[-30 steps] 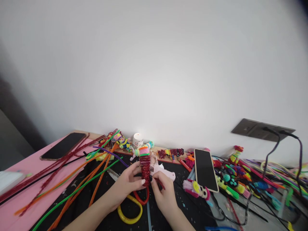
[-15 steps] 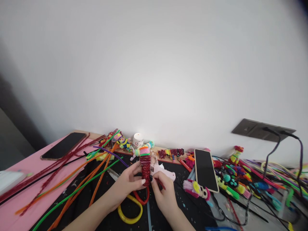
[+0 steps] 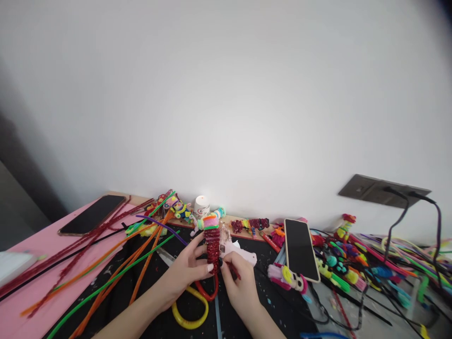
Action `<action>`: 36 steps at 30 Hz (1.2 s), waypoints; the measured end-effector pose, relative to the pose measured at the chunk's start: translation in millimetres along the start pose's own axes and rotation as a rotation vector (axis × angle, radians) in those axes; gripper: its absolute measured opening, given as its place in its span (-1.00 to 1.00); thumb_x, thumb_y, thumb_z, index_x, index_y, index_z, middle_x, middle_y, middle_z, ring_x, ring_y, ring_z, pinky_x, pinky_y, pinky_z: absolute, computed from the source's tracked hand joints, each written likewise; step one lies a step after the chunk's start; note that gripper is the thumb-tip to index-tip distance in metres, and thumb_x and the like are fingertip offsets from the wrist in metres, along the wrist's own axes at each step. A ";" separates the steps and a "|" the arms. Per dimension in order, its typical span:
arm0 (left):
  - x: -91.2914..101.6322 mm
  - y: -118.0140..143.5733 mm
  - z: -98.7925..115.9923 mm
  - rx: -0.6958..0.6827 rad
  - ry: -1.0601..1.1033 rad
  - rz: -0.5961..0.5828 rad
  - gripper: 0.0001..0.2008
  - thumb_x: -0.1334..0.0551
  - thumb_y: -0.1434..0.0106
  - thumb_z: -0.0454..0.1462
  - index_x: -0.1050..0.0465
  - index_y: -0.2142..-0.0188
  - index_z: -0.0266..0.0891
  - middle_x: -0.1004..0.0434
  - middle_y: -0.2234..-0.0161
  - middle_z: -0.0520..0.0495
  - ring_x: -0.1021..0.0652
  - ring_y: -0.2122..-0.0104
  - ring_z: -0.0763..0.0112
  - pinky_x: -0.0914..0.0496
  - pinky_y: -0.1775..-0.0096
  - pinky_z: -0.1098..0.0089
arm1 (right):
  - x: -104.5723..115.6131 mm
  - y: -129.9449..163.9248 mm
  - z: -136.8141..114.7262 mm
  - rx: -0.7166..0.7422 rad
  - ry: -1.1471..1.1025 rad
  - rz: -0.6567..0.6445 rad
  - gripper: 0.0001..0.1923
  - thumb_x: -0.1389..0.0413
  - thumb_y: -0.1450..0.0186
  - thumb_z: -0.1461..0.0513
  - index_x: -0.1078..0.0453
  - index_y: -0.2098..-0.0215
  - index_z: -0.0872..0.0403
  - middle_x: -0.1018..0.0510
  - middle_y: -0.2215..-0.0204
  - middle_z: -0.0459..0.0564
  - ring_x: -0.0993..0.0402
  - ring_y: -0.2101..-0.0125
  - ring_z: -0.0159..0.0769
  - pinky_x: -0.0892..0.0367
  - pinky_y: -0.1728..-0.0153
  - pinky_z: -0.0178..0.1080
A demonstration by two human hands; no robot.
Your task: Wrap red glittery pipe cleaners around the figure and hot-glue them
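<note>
My left hand [image 3: 189, 268] is closed round a pipe-cleaner figure [image 3: 212, 245], held upright in the middle of the head view. Its body is wound in dark red tinsel, with pink, green and orange bands near the top. On the figure's lower right side, the thumb and fingers of my right hand [image 3: 240, 280] are pinched together. A short bit of dark red pipe cleaner shows among those fingers. Below the hands lie scissors with one yellow handle loop [image 3: 190, 322] and one red; their blades are partly covered by my left hand.
Orange, green and red pipe cleaners [image 3: 116, 273] spread over the black mat and pink sheet at left, near a dark phone [image 3: 92, 215]. A white paper cup [image 3: 202, 205] stands by the wall. At right are a second phone [image 3: 301, 249], small figures and cables.
The figure's top has tilted very slightly to the left, and the fingers of my right hand have shifted a little. Both hands otherwise keep their place and hold.
</note>
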State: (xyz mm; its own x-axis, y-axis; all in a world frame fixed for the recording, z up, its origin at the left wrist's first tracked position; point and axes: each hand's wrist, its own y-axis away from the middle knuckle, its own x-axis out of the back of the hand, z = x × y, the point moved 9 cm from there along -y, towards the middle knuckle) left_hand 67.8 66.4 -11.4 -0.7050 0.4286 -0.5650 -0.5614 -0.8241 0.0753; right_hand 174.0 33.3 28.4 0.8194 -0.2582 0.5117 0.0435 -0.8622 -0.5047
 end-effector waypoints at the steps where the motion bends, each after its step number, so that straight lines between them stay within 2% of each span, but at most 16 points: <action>1: -0.3 0.1 0.5 -0.004 0.001 -0.001 -0.12 -0.35 -0.05 -0.37 0.08 -0.25 0.03 -0.32 -0.12 -0.23 -0.54 0.17 0.25 -0.41 0.15 0.27 | -0.1 0.1 -0.3 0.002 0.003 0.000 -0.82 0.04 -0.26 0.33 -0.24 0.50 0.06 -0.34 0.60 -0.14 -0.25 0.57 -0.38 -0.14 0.53 -0.38; 10: 4.1 -2.0 -0.9 -0.047 -0.023 0.003 -0.11 -0.32 -0.08 -0.38 0.16 -0.26 0.00 -0.32 -0.12 -0.24 -0.53 0.12 0.22 -0.42 0.18 0.31 | 0.0 -0.3 -4.5 0.021 0.019 0.001 -0.82 0.04 -0.26 0.33 -0.23 0.50 0.07 -0.32 0.60 -0.14 -0.25 0.57 -0.39 -0.14 0.53 -0.39; 16: 3.0 -2.2 1.7 -0.044 -0.051 0.005 -0.07 -0.35 -0.05 -0.36 0.20 -0.27 -0.03 -0.39 -0.05 -0.23 -0.54 0.21 0.31 -0.41 0.19 0.30 | -1.3 0.2 -3.6 0.016 0.031 -0.013 -0.83 0.04 -0.25 0.34 -0.22 0.51 0.07 -0.32 0.60 -0.14 -0.24 0.58 -0.39 -0.13 0.53 -0.39; 24: 12.3 -6.4 1.7 -0.130 -0.115 0.040 -0.02 -0.36 -0.02 -0.33 0.24 -0.28 -0.06 -0.48 0.12 -0.13 -0.53 0.25 0.36 -0.37 0.15 0.31 | -1.7 1.4 -9.2 0.071 0.016 -0.009 -0.82 0.07 -0.25 0.36 -0.20 0.50 0.06 -0.29 0.61 -0.15 -0.22 0.59 -0.40 -0.11 0.55 -0.38; 31: 16.3 -3.0 3.7 -0.197 -0.331 0.096 -0.10 -0.29 -0.07 -0.36 0.23 -0.27 -0.03 -0.41 0.07 -0.16 -0.52 0.26 0.34 -0.39 0.25 0.35 | -10.2 7.3 -27.5 0.236 0.106 -0.131 -0.81 0.11 -0.21 0.41 -0.24 0.46 0.06 -0.34 0.54 -0.07 -0.27 0.52 -0.33 -0.13 0.50 -0.32; 34: 20.0 -2.2 9.3 -0.215 -0.365 0.138 -0.14 -0.28 -0.08 -0.36 0.17 -0.26 -0.03 -0.42 0.07 -0.16 -0.52 0.24 0.32 -0.39 0.24 0.33 | -8.6 5.4 -30.2 0.224 0.122 -0.158 -0.83 0.09 -0.19 0.40 -0.28 0.38 0.07 -0.39 0.49 -0.04 -0.32 0.46 -0.28 -0.20 0.44 -0.29; 36: 24.3 -3.1 15.2 -0.225 -0.330 0.171 -0.16 -0.29 -0.08 -0.36 0.13 -0.25 -0.06 -0.45 0.10 -0.16 -0.52 0.22 0.29 -0.39 0.20 0.32 | -4.8 2.1 -29.6 0.205 0.115 -0.153 -0.77 0.06 -0.15 0.40 -0.30 0.26 0.07 -0.44 0.36 0.02 -0.36 0.33 -0.22 -0.26 0.31 -0.23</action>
State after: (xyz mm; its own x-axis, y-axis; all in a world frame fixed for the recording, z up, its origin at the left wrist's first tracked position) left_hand 45.8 85.1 -12.9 -0.9012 0.3438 -0.2638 -0.3414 -0.9382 -0.0565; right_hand 153.2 19.8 45.4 0.7244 -0.1895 0.6628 0.2861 -0.7921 -0.5392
